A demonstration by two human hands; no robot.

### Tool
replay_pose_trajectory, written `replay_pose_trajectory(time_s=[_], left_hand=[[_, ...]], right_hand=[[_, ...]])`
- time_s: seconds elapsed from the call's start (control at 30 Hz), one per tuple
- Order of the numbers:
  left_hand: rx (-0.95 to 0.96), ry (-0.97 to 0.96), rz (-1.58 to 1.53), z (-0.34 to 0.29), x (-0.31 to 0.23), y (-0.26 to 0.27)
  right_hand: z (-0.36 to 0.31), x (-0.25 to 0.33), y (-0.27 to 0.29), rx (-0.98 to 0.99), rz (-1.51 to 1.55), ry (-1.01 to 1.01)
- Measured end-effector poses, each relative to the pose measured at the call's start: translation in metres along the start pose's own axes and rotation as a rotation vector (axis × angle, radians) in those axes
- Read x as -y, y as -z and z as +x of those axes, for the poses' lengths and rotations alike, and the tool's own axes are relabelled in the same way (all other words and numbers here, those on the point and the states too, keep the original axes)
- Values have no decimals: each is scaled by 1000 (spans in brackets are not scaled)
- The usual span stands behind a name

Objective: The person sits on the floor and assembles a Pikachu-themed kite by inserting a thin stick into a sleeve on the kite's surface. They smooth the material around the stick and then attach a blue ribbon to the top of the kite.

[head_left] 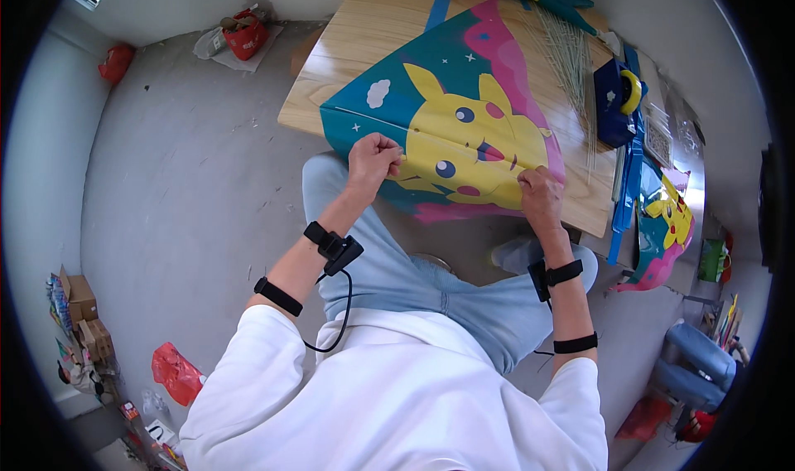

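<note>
A kite [464, 73] of thin printed sheet lies across the front of the wooden table, its near part hanging over the edge above my lap. It is teal with a pink border and a large yellow cartoon figure. My left hand [374, 160] is closed in a pinch on the kite near its left corner. My right hand [540, 191] pinches it near the pink border at the right. A thin pale line runs over the sheet from the left corner; I cannot tell whether it is a rod or a seam. The fingertips partly hide what they grip.
On the wooden table [348, 44] lie thin pale sticks [567, 57] and a blue tape dispenser [614, 102] with yellow tape. Blue strips [629, 185] hang at the right, beside another printed kite [667, 218]. Red bags [244, 36] and cardboard boxes [80, 299] stand on the floor.
</note>
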State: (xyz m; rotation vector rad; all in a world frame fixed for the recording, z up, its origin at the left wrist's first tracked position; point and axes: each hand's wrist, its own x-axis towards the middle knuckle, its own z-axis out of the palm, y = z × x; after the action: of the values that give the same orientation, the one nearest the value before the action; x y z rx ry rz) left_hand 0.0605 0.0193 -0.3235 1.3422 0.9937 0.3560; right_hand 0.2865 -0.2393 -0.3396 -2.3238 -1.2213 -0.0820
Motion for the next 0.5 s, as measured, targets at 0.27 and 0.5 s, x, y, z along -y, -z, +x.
replay_pose_trajectory(time_s=[0.27, 0.5], left_hand=[[-291, -740, 661, 29, 9, -7], [-237, -806, 793, 53, 9, -17]], right_hand=[[17, 13, -3, 30, -94, 13], [18, 10, -1, 10, -107, 23]])
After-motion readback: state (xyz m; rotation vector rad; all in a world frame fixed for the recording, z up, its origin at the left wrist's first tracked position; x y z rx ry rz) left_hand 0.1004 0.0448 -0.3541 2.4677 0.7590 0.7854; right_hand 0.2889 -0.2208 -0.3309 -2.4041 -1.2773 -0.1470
